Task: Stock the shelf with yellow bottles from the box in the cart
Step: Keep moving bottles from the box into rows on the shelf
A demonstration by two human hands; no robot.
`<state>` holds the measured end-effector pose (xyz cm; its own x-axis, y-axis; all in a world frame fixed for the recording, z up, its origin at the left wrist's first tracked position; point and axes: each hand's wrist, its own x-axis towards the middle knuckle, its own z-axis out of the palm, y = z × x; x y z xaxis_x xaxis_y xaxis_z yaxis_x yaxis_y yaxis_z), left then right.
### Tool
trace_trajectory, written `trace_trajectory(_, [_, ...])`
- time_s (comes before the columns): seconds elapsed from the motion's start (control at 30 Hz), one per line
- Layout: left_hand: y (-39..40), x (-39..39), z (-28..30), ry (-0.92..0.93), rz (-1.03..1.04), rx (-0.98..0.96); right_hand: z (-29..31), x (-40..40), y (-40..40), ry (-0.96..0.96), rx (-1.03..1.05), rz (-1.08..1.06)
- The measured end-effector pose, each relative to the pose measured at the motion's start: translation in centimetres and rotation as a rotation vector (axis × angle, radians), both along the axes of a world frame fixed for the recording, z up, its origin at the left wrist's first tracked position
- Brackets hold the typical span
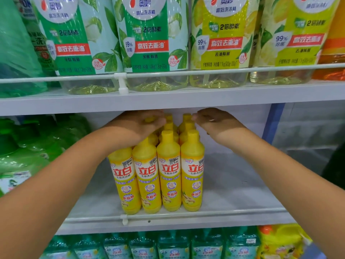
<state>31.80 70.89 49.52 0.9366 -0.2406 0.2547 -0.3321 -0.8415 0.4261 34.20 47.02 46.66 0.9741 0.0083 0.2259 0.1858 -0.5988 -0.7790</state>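
Several yellow bottles (pixel 169 171) with yellow caps stand in tight rows in the middle of the grey shelf (pixel 235 186), four across at the front. My left hand (pixel 141 126) reaches over the left rows, and its fingers curl round the cap of a rear yellow bottle (pixel 150 119). My right hand (pixel 214 122) hovers at the right rear of the group, its fingertips touching the cap of the rearmost bottle (pixel 186 116) in the right row. The box and the cart are out of view.
A white rail (pixel 205 214) runs along the shelf's front edge. Bare shelf lies to the right of the bottles, green packs (pixel 28 146) to the left. Large detergent bottles (pixel 149 40) fill the shelf above, teal bottles (pixel 173 247) the shelf below.
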Motion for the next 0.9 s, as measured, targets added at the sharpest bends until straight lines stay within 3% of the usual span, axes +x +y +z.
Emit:
trace_trajectory(0.1, [1.8, -3.0, -1.9, -0.163, 0.009, -0.095, -2.1, -3.2, -0.7, -0.053, 0.115, 0.032])
trace_trajectory(0.23, [4.2, -6.3, -7.8, -0.502, 0.293, -0.397, -6.6, -4.8, -0.7, 0.026, 0.139, 0.067])
trace_trajectory(0.33, [4.0, -5.9, -13.5, -0.288, 0.467, -0.576, -10.0, -5.1, 0.3, 0.052, 0.176, 0.073])
trace_trajectory(0.4, [3.1, -5.3, -16.0, -0.183, 0.417, -0.690, -11.8, -5.5, 1.2, 0.060, 0.221, 0.061])
trace_trajectory(0.6, [1.8, -5.0, -17.8, -0.214, 0.370, -0.734, -13.6, -6.1, 2.5, -0.018, 0.188, -0.057])
trace_trajectory(0.9, [1.8, -6.0, -17.0, -0.178, 0.401, -0.632, -13.4, -7.3, 3.9, -0.021, 0.160, -0.148])
